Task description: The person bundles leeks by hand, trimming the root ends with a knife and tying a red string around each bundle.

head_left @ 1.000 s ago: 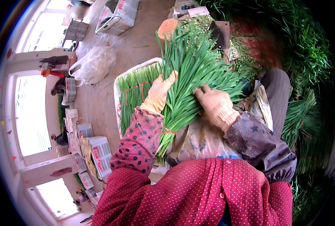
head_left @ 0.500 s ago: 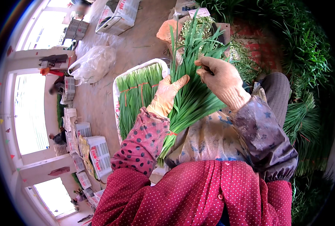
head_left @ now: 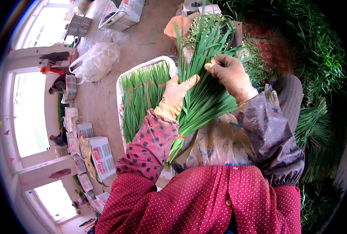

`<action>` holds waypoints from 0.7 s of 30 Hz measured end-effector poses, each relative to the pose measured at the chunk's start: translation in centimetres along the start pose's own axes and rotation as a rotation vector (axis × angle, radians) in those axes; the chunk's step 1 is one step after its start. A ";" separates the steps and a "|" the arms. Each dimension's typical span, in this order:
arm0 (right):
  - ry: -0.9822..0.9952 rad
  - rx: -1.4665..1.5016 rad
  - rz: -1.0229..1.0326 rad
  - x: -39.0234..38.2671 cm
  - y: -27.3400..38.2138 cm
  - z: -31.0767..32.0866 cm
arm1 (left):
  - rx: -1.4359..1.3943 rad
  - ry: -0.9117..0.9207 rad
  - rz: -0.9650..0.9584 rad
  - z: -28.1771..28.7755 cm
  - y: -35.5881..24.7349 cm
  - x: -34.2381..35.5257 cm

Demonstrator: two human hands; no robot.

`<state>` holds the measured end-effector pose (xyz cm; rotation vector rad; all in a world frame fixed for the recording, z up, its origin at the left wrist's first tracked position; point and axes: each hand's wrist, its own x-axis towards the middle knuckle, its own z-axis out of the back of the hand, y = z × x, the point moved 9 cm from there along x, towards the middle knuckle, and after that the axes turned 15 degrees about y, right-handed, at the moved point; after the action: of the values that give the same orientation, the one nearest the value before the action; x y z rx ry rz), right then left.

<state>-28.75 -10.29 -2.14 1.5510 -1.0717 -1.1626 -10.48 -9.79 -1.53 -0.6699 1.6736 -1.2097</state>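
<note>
My left hand (head_left: 176, 93), in a pale yellow glove, grips a fanned bunch of long green leaves (head_left: 198, 107), tied with a red band near its lower end. My right hand (head_left: 228, 76), in a tan glove, has curled fingertips pinched among the upper leaves at the bunch's right; whatever they hold is too small to tell. Left of the bunch, a white crate (head_left: 119, 105) holds banded bundles of greens (head_left: 138, 97). A soiled apron (head_left: 214, 144) covers my lap.
Heaped greens (head_left: 317, 70) line the right side, beside red flooring (head_left: 269, 46). Chopped bits and an orange lump (head_left: 176, 26) lie ahead. The concrete floor (head_left: 144, 45) holds a plastic bag (head_left: 97, 62) and white boxes (head_left: 103, 156). Other people (head_left: 59, 138) sit along the left wall.
My right hand has risen from the middle of the bunch to its upper leaves, its fingers now pinched. My left hand has shifted slightly rightward with the bunch, whose tops have narrowed.
</note>
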 end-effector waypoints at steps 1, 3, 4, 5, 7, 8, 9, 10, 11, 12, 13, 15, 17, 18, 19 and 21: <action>0.031 0.184 -0.084 -0.1 -1.3 -0.3 | -0.002 -0.005 -0.013 0.4 0.3 0.3; 0.097 0.503 -0.184 -0.6 -2.9 -1.3 | -0.165 0.044 0.019 -0.6 0.3 -0.1; 0.134 0.636 -0.200 -0.9 -3.1 -1.9 | -0.246 0.071 0.034 -1.4 0.0 -0.2; 0.170 0.769 -0.214 -1.1 -3.4 -2.3 | -0.198 0.056 0.032 -1.6 -0.5 -0.4; 0.234 0.942 -0.138 -0.7 -3.5 -1.6 | -0.092 0.009 -0.015 -1.1 -0.9 -0.4; 0.264 1.026 -0.098 -0.6 -3.6 -0.9 | -0.040 -0.012 -0.038 -0.9 -1.0 -0.3; 0.234 0.962 -0.091 -0.6 -3.0 -0.2 | -0.026 -0.004 -0.060 -0.4 -1.0 -0.6; 0.029 0.679 -0.146 -1.3 -3.0 1.7 | -0.011 0.004 -0.081 -0.1 -1.0 -0.8; -0.046 0.557 -0.113 -1.6 -2.6 2.3 | -0.026 -0.022 -0.063 0.5 -0.8 -1.0; -0.133 0.426 -0.081 -2.2 -2.0 3.6 | -0.049 -0.035 -0.045 0.5 -0.7 -0.9; -0.157 0.190 -0.067 -2.1 -3.5 5.3 | -0.050 -0.031 -0.043 0.0 -0.6 -0.5; -0.200 0.094 -0.080 -2.0 -5.6 5.6 | -0.113 -0.007 -0.002 -0.2 0.0 -0.3; -0.161 0.125 -0.177 -2.8 -6.0 4.3 | -0.163 -0.003 0.028 0.0 0.7 -0.4; -0.155 0.147 -0.205 -2.8 -6.3 4.5 | -0.133 -0.005 0.016 -0.3 0.3 -0.3; -0.150 0.169 -0.234 -2.7 -6.8 4.9 | -0.103 -0.008 0.004 -0.8 0.0 -0.3; -0.185 0.148 -0.199 -2.7 -6.5 5.9 | -0.080 -0.010 -0.011 -0.9 -0.1 -0.1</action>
<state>-34.16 -7.13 -8.83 1.7214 -1.1668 -1.4117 -11.25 -9.34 -1.27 -0.7334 1.7192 -1.1503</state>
